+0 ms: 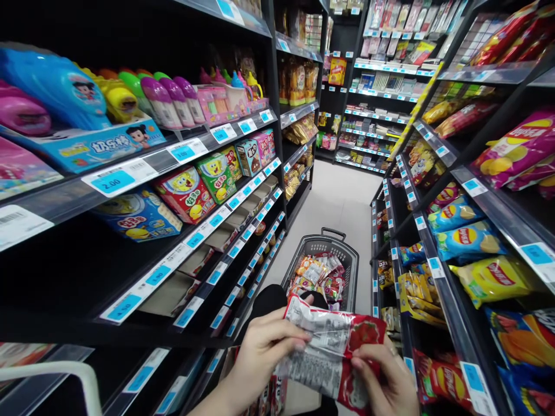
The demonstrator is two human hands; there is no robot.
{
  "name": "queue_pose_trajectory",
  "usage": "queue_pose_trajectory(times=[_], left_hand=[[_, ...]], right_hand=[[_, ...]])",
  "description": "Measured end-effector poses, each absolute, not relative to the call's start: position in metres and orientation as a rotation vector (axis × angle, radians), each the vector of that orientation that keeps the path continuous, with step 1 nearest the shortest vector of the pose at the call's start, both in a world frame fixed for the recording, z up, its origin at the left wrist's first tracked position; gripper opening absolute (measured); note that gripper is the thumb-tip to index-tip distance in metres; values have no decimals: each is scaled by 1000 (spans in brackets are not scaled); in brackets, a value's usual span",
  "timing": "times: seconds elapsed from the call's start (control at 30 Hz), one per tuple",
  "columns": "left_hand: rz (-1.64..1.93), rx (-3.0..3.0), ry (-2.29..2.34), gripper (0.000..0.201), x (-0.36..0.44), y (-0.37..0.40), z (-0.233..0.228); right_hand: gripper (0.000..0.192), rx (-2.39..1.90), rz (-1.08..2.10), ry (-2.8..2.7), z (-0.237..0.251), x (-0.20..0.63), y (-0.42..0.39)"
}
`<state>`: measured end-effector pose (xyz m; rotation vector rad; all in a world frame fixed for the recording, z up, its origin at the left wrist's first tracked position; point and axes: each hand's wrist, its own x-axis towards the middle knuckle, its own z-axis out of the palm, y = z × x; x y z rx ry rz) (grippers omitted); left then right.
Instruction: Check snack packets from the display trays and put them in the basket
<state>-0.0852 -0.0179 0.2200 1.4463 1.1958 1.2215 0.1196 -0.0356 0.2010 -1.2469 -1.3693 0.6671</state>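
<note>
A red and silver snack packet (329,346) is held up in front of me, with small print on its silver part and a red picture on its right side. My left hand (264,346) pinches the packet's left side between thumb and fingers. On the right edge, my right hand (385,370) grips it, fingers partly behind. Just beyond the packet, a grey plastic basket (353,271) stands on the floor with several colourful snack packets (318,271) inside. Below my hands are more red and white packets (275,396), partly hidden.
Shelves with blue price tags line both sides. Boxed biscuits (186,193) and plastic toy-like candy containers (56,86) stand on the left; chip bags (470,240) lie on the right. A white curved bar (65,370) is at lower left. Pale floor (336,196) runs to the back shelves.
</note>
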Motion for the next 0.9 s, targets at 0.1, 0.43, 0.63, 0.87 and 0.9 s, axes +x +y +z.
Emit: queue_pose_trajectory(times=[0.1, 0.43, 0.63, 0.87, 0.9], left_hand=[[1165, 1300, 1294, 16, -82, -15, 224], [994, 607, 958, 12, -89, -8, 216], [890, 635, 700, 51, -97, -10, 210], [1105, 1851, 1209, 26, -99, -10, 209], [1155, 2017, 1234, 27, -100, -10, 209]], right_hand=[[28, -1308, 726, -1417, 203, 120, -35], [27, -1131, 1451, -919, 188, 130, -20], [48, -933, 1659, -667, 179, 134, -26], [35, -1250, 1344, -660, 182, 127, -30], [35, -1319, 1298, -736, 181, 130, -29]])
